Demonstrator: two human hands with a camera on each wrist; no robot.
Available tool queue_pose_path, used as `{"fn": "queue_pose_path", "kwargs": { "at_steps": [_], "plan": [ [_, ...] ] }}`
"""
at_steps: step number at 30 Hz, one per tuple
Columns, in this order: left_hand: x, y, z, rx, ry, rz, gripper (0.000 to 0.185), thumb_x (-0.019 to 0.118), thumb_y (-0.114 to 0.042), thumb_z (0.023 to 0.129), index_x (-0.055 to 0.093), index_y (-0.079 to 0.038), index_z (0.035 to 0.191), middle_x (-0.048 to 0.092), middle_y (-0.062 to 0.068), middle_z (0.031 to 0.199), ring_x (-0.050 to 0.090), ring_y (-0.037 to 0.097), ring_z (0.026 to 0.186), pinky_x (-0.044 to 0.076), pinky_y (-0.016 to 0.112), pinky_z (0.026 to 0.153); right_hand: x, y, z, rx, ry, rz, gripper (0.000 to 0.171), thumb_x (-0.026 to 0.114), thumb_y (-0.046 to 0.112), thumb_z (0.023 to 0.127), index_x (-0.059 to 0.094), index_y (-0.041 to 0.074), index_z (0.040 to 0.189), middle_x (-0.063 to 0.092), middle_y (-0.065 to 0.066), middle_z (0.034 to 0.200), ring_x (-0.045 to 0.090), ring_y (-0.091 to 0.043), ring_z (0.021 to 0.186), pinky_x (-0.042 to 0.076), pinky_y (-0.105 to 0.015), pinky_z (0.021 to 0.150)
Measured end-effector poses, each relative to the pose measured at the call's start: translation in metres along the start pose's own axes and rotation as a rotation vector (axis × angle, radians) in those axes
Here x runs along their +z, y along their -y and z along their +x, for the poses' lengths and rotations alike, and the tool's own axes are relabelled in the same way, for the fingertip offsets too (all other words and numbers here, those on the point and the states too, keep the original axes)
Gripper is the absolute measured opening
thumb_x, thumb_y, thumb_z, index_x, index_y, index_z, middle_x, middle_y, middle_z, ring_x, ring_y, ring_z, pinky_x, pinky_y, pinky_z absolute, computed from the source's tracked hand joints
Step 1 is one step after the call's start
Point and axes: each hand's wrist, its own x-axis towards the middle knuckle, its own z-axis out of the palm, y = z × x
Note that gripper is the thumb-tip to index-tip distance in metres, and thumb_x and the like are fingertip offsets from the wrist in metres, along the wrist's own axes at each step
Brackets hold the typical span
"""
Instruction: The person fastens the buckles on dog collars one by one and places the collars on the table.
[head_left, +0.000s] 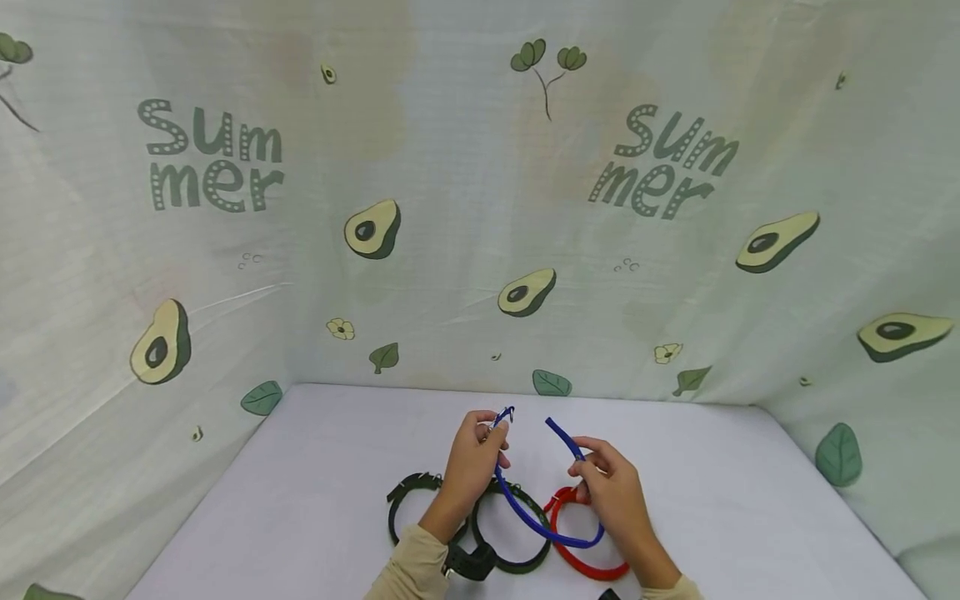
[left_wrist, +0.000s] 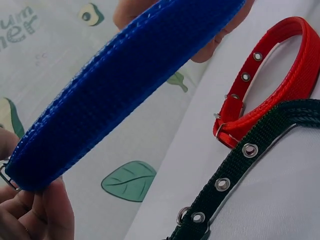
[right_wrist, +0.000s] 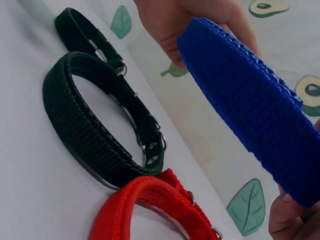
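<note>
Low in the frame's centre, the left hand (head_left: 471, 462) and right hand (head_left: 611, 487) are each pinching the blue collar (head_left: 525, 512), apparently unbuckled.

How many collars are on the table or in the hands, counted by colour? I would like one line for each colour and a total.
Blue collar, unbuckled and held between the left hand and the right hand: 1
Red collar, buckled, lying on the table: 1
Dark green collars, buckled, lying on the table: 2
Total: 4 collars
</note>
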Motion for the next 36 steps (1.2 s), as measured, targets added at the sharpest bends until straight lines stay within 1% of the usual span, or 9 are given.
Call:
{"fn": "queue_pose_path", "kwargs": {
  "at_steps": [4, 8, 12, 15, 18, 23, 26, 32, 36],
  "plan": [
    [-0.001, 0.002, 0.001, 0.006, -0.002, -0.005, 0.041, 0.063, -0.035, 0.1, 0.053, -0.004, 0.123, 0.063, 0.007, 0.076, 0.064, 0.018, 0.06, 0.047, 0.028, 0.054, 0.004, 0.001, -0.002, 0.001, 0.02, -0.004, 0.03, 0.054, -0.002, 0.095, 0.066, 0.009, 0.12, 0.065, -0.024, 0.087, 0.057, -0.021, 0.056, 0.052, -0.029, 0.054],
    [-0.003, 0.003, 0.002, 0.013, -0.003, -0.013, 0.038, 0.065, -0.034, 0.098, 0.06, -0.003, 0.12, 0.06, 0.005, 0.069, 0.061, 0.017, 0.055, 0.05, 0.027, 0.054, 0.007, 0.003, -0.005, -0.011, 0.034, -0.007, 0.028, 0.055, -0.002, 0.095, 0.067, 0.008, 0.118, 0.065, -0.022, 0.086, 0.057, -0.022, 0.057, 0.051, -0.029, 0.054],
    [-0.003, 0.003, 0.002, 0.033, 0.025, 0.014, 0.033, 0.064, -0.032, 0.099, 0.067, -0.005, 0.117, 0.061, 0.005, 0.066, 0.058, 0.014, 0.051, 0.05, 0.027, 0.052, 0.01, 0.004, -0.006, -0.009, 0.049, -0.014, 0.027, 0.055, -0.002, 0.095, 0.067, 0.009, 0.117, 0.065, -0.022, 0.086, 0.057, -0.023, 0.057, 0.052, -0.027, 0.056],
    [0.0, 0.002, 0.0, 0.054, 0.036, 0.034, 0.031, 0.063, -0.033, 0.1, 0.069, -0.006, 0.114, 0.063, 0.006, 0.07, 0.057, 0.014, 0.052, 0.05, 0.027, 0.053, 0.011, 0.004, -0.006, -0.03, 0.06, -0.024, 0.027, 0.056, -0.002, 0.095, 0.068, 0.01, 0.116, 0.066, -0.022, 0.086, 0.057, -0.025, 0.057, 0.051, -0.027, 0.056],
    [0.003, 0.001, -0.003, 0.058, 0.02, 0.03, 0.029, 0.063, -0.033, 0.1, 0.07, -0.007, 0.111, 0.066, 0.005, 0.079, 0.058, 0.014, 0.054, 0.051, 0.026, 0.053, 0.012, 0.006, -0.007, -0.044, 0.07, -0.03, 0.027, 0.057, -0.002, 0.094, 0.069, 0.011, 0.115, 0.066, -0.021, 0.086, 0.057, -0.027, 0.058, 0.052, -0.028, 0.056],
    [0.01, -0.004, -0.007, 0.021, -0.025, -0.042, 0.027, 0.067, -0.03, 0.098, 0.072, -0.006, 0.108, 0.07, 0.008, 0.09, 0.057, 0.013, 0.056, 0.05, 0.025, 0.052, 0.012, 0.01, -0.011, -0.055, 0.088, -0.022, 0.026, 0.059, -0.003, 0.093, 0.069, 0.01, 0.113, 0.065, -0.018, 0.085, 0.058, -0.028, 0.058, 0.052, -0.029, 0.056],
    [0.012, -0.006, -0.008, 0.009, -0.031, -0.077, 0.029, 0.068, -0.032, 0.097, 0.073, -0.006, 0.108, 0.071, 0.011, 0.094, 0.057, 0.014, 0.058, 0.049, 0.024, 0.053, 0.012, 0.013, -0.012, -0.073, 0.088, -0.011, 0.026, 0.059, -0.003, 0.093, 0.069, 0.008, 0.115, 0.064, -0.017, 0.086, 0.059, -0.029, 0.058, 0.052, -0.03, 0.056],
    [0.012, -0.005, -0.012, -0.015, -0.003, -0.072, 0.03, 0.068, -0.037, 0.096, 0.074, -0.011, 0.11, 0.072, 0.002, 0.093, 0.061, 0.016, 0.064, 0.05, 0.025, 0.054, 0.015, 0.011, -0.014, -0.066, 0.052, -0.005, 0.022, 0.064, 0.003, 0.095, 0.071, 0.011, 0.115, 0.065, -0.017, 0.089, 0.06, -0.03, 0.059, 0.053, -0.031, 0.055],
    [0.013, -0.004, -0.012, -0.006, 0.036, -0.103, 0.03, 0.066, -0.034, 0.098, 0.074, -0.009, 0.113, 0.073, 0.003, 0.096, 0.063, 0.015, 0.065, 0.051, 0.025, 0.053, 0.016, 0.009, -0.013, -0.074, 0.026, -0.01, 0.016, 0.066, 0.016, 0.098, 0.072, 0.014, 0.112, 0.066, -0.019, 0.089, 0.06, -0.031, 0.059, 0.05, -0.029, 0.053]
  ]
}}
